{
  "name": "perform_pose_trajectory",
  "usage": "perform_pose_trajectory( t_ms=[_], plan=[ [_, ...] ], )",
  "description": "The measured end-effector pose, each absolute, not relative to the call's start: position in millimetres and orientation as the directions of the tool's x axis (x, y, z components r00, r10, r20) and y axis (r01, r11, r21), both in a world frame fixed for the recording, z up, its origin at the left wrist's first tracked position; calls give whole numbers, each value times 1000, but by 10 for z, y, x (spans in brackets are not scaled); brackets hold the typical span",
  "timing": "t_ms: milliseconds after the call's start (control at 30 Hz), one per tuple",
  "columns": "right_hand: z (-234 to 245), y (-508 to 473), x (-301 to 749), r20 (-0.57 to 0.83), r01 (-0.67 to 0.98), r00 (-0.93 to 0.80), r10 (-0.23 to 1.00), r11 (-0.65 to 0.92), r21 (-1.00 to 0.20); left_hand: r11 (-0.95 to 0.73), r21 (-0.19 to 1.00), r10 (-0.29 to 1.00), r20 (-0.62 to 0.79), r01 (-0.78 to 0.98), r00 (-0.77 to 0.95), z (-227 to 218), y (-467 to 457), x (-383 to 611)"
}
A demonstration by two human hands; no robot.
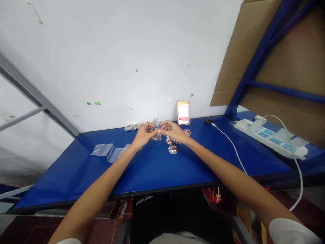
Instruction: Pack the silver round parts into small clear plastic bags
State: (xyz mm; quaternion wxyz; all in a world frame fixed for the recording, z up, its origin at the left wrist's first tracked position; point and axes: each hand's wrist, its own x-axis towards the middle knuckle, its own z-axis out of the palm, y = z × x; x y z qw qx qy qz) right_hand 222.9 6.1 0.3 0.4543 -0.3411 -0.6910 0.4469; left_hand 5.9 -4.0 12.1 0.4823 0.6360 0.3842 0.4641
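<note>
Over the back middle of the blue table (157, 174), my left hand (142, 136) and my right hand (174, 130) pinch a small clear plastic bag (156, 135) between them. Something round and shiny shows through the film, though its details are too small to tell. Close by my right hand lie several round metal discs with red centres, the nearest metal disc (173, 149) lying flat. Behind my left hand is a row of bagged discs (129, 127) along the wall. Left of my left forearm, flat clear bags (102, 149) rest on the tabletop, one partly hidden by the arm.
A lit, blurred-out screen (183, 112) leans on the white wall (162, 51). To the right lie a small black device (209, 121) with a white cable (232, 145) and a white power strip (270, 139). Cardboard (228, 67) and a blue frame (256, 64) stand at right.
</note>
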Motion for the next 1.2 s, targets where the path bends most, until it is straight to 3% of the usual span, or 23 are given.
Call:
perform_pose_trajectory(
  t_ms=[133, 267, 467, 667, 1000, 1200],
  plan=[
    [0, 11, 2183, 229, 20, -466, 855, 269, -963, -322, 930, 932, 279, 175, 230, 125, -21, 26],
    [30, -36, 2147, 215, 29, -443, 870, 253, -967, -369, 889, 925, 325, 271, 196, 142, -9, 15],
    [9, 35, 2194, 237, -60, -397, 887, 233, -971, -214, 975, 954, 197, 54, 226, 158, 21, -15],
    [-4, 110, 2289, 264, -55, -365, 893, 262, -963, -284, 951, 941, 252, 124, 225, 210, 15, -57],
    [65, 63, 2285, 282, -122, -375, 883, 255, -959, -451, 891, 876, 432, 48, 215, 360, -48, -62],
    [114, 47, 2313, 271, -61, -358, 894, 267, -962, -436, 893, 859, 375, 113, 349, 448, -69, -104]
  ],
)
